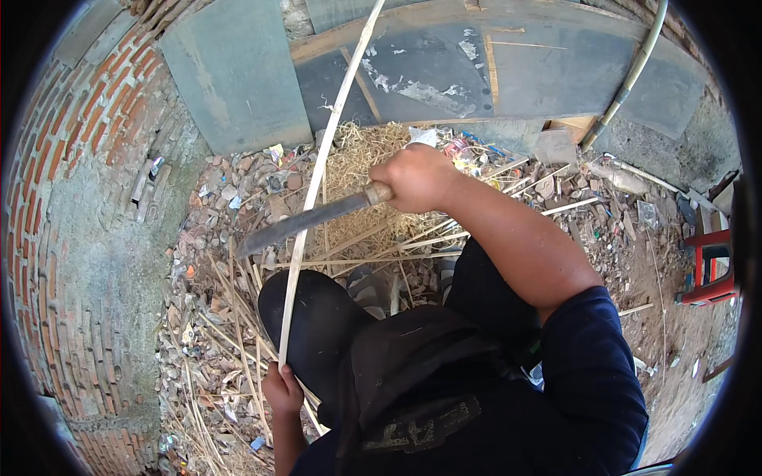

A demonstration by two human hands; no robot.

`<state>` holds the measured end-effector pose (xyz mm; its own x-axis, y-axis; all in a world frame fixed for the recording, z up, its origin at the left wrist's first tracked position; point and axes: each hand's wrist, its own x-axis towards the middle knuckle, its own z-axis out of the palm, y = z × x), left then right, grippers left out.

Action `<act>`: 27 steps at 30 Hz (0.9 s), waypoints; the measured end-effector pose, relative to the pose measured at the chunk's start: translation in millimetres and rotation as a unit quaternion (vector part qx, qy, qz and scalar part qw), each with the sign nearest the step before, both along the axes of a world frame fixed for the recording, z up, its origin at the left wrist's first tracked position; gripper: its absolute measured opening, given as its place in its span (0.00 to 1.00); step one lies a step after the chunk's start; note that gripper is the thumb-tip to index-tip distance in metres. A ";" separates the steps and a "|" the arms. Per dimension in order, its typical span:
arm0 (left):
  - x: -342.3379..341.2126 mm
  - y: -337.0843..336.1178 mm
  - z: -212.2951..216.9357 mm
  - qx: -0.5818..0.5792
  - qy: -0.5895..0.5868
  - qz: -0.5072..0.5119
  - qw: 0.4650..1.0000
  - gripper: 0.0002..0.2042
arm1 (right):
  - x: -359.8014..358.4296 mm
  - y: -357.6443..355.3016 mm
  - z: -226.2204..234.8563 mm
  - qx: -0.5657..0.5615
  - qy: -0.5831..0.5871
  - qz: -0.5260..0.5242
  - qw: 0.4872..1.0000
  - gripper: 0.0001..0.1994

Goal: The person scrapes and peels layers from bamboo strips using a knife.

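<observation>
My right hand (418, 176) is closed round the wooden handle of a machete (305, 224), whose long dull blade points to the left. The blade lies across a long pale bamboo strip (329, 131), over the strip's middle stretch. Low on the left, my left hand (283, 390) grips the near end of that strip. From there it rises past my dark-clad left knee (305, 317) and runs out of view at the top. Whether the blade's edge bites into the strip, I cannot tell.
Curly shavings (361, 163) are heaped in front of my feet. Several loose strips (238, 341) lie over the rubble on both sides. A brick wall (87, 238) stands at left, grey panels (421, 71) at the back. At right is a red plastic stool (706, 270).
</observation>
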<state>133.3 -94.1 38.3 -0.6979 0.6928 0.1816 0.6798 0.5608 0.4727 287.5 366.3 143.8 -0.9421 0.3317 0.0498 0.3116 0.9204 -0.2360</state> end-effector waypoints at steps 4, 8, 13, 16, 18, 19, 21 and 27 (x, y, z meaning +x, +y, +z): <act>-3.0 -3.5 -5.8 0.012 0.015 -0.003 1.000 0.24 | -5.0 9.4 -1.0 -0.019 -0.010 -0.007 1.000 0.09; -13.8 -7.3 -24.6 0.009 0.024 0.007 1.000 0.23 | 13.1 60.9 -26.6 -0.030 0.157 -0.225 0.961 0.08; -14.1 -3.4 -4.3 -0.017 0.033 -0.008 0.999 0.21 | 26.5 61.6 -26.5 -0.055 0.121 -0.211 0.969 0.13; -7.4 1.0 3.6 -0.013 0.000 -0.002 1.000 0.20 | 16.9 37.8 -12.7 -0.084 0.133 -0.187 0.970 0.11; -7.2 -3.8 -6.1 -0.017 0.004 -0.002 1.000 0.22 | 7.6 17.0 0.3 -0.064 0.091 -0.134 0.985 0.10; -7.9 -3.5 -9.4 -0.019 0.011 -0.002 1.000 0.23 | 4.5 10.4 2.5 -0.041 0.050 -0.079 0.995 0.09; -7.9 -3.2 -10.6 -0.011 0.009 -0.002 1.000 0.21 | 0.9 0.6 -2.4 0.025 0.032 -0.021 0.999 0.08; -12.5 -3.4 -17.9 -0.002 0.016 0.009 1.000 0.25 | 6.8 50.5 -21.5 -0.060 0.110 -0.125 0.984 0.11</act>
<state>120.8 -97.5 20.4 -0.7045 0.6807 0.2008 0.6837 0.5751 0.4492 294.3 416.7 122.3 -0.8006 0.5684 0.1897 0.4547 0.7824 -0.4256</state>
